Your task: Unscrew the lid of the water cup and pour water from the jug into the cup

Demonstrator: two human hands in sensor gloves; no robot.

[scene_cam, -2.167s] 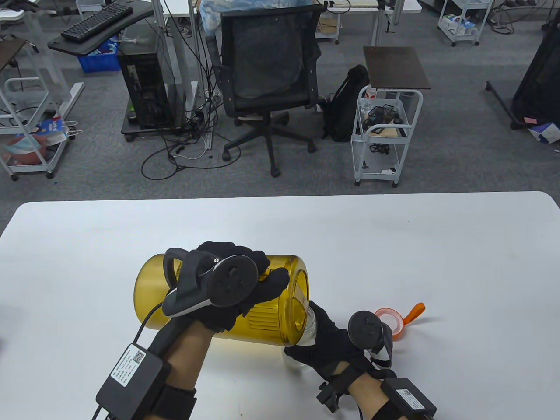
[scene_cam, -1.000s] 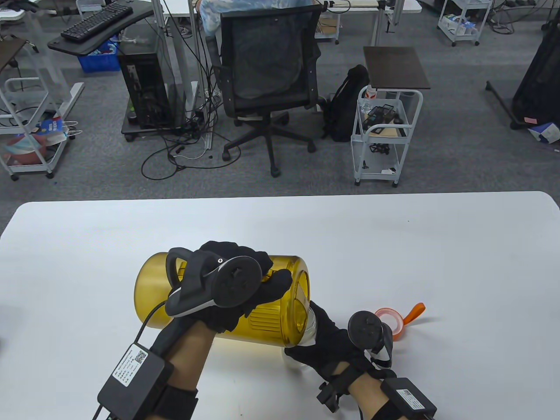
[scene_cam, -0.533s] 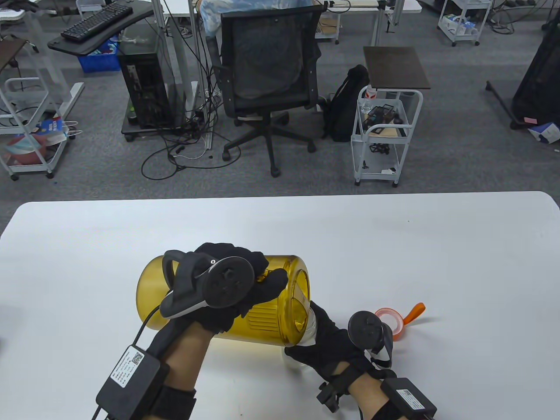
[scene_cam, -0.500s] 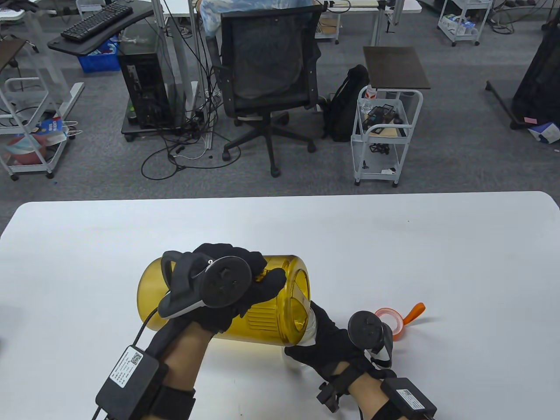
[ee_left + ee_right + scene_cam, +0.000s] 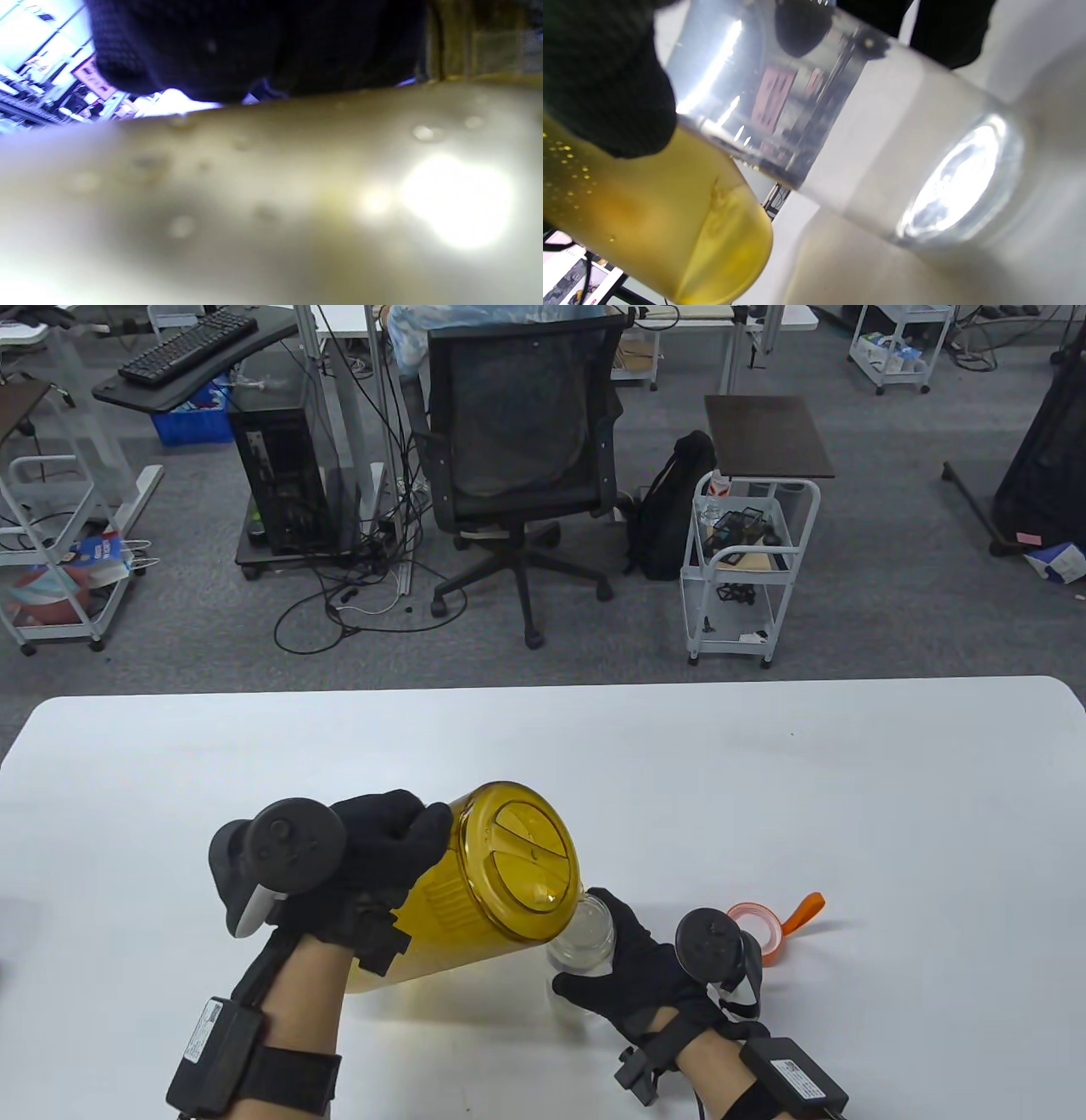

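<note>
Your left hand (image 5: 373, 857) has its grip curled round the amber jug (image 5: 475, 891), fingers wrapped over the far side near the top and the tracker (image 5: 280, 853) riding on the back of the hand. You hold the jug off the tabletop (image 5: 764, 780), tilted so its yellow lid (image 5: 519, 857) faces up toward the camera and leans to your right, the lower edge of the lid sitting just over the rim of the cup. In the left wrist view the jug's wall (image 5: 271, 203) fills nearly the whole picture, blurred and dotted with droplets, with your gloved fingers (image 5: 254, 46) dark along the top. Your right hand (image 5: 645, 976) has its grip closed round the clear cup (image 5: 584, 937), which stands on the tabletop right in front of you, beside the jug. In the right wrist view your fingers (image 5: 606, 80) press against the cup's clear wall (image 5: 840, 118), and the jug's amber body (image 5: 670, 228) sits close beside it. Whether water is running into the cup cannot be told from these pictures. Its orange lid (image 5: 759, 925), with an orange strap, lies on the tabletop just beyond your right hand, apart from the cup.
</note>
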